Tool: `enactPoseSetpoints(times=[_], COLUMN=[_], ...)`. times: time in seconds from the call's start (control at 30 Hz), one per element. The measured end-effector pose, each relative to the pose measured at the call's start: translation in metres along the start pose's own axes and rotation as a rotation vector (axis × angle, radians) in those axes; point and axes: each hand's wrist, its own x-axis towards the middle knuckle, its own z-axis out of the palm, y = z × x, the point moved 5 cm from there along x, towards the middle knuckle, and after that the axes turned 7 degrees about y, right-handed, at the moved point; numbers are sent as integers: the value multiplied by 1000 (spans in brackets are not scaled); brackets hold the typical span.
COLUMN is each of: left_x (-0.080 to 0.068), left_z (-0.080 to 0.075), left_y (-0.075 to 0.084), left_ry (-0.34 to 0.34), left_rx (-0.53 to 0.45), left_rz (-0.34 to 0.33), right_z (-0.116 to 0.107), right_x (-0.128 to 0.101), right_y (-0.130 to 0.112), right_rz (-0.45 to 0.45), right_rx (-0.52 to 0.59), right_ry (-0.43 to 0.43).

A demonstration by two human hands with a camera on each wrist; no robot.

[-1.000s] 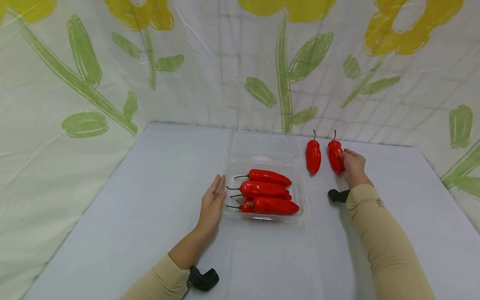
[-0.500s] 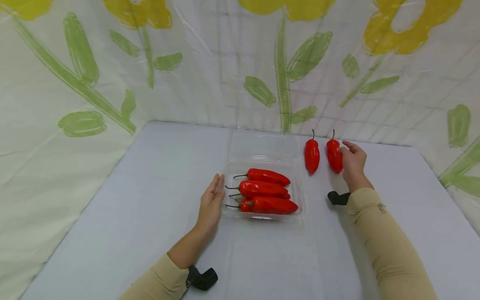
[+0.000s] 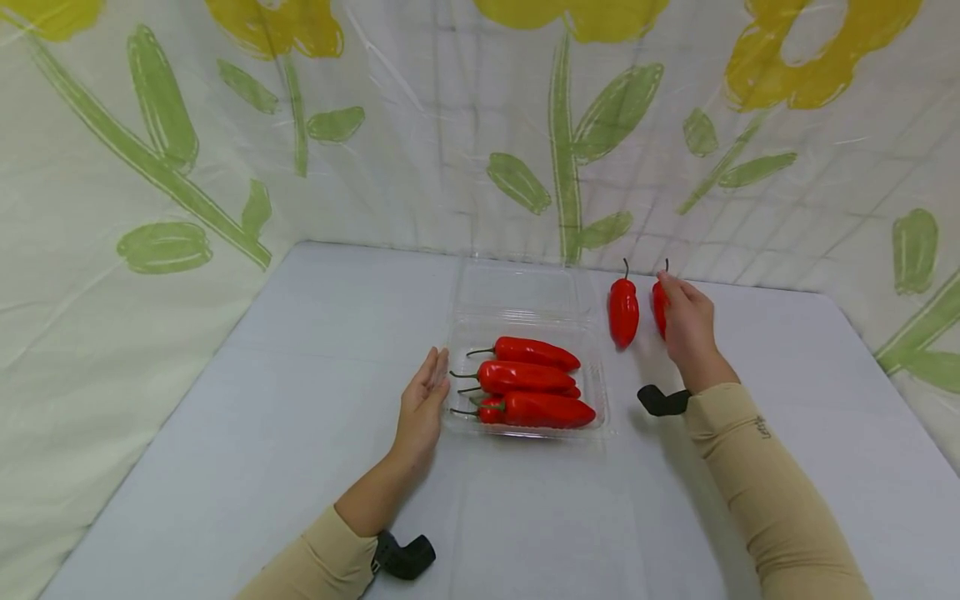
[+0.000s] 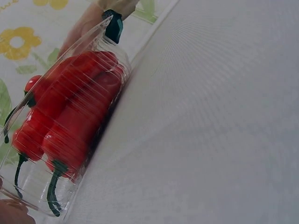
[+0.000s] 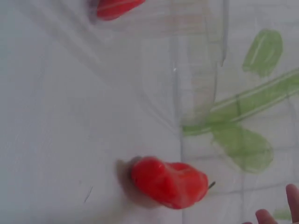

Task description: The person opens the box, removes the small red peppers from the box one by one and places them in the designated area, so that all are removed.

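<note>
**Red peppers, clear box, one hand on each side of it**

So there's a clear box point(image 3: 602, 400) sitting on the white surface point(image 3: 322, 333), with its lid point(image 3: 521, 287) flipped open at the far side. Inside the box is a pile of red peppers point(image 3: 527, 377), lying sideways with their stems towards the box's left wall.

Two more peppers lie outside, past the right side of the box near its far end, both with stems pointing away from the person. The inner one point(image 3: 624, 312) is closest to the box and nothing's touching it. The outer one point(image 3: 659, 310) is a bit further right and mostly hidden behind the right hand point(image 3: 688, 321). Fingertips are up by its stem, but can't tell if they're actually gripping it; the wrist view only catches a few of them at the edge.

Left hand point(image 3: 422, 406) is flat along the left side of the box, fingers straight, not wrapped around anything.

Both arms have tan sleeves point(image 3: 772, 500), with a black piece point(image 3: 405, 558) at each wrist. Behind the box hangs a pale sheet point(image 3: 405, 183) printed with yellow flowers point(image 3: 787, 50) and green leaves.
</note>
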Motion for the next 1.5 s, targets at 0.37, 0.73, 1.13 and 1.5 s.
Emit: enactPoseSetpoints(times=[0.37, 0.73, 1.13, 1.5], left_x=[0, 1, 0, 0], left_z=[1, 0, 0, 0], left_y=[0, 0, -1, -1], left_ry=[0, -2, -2, 2], left_rx=[-10, -15, -7, -9], left_rz=[7, 13, 11, 4], right_z=[23, 49, 74, 93], right_x=[-32, -60, -92, -117], right_y=[-6, -11, -1, 12], right_rz=[15, 39, -24, -60], right_rx=[116, 142, -214, -394], right_ry=[-207, -358, -534, -682])
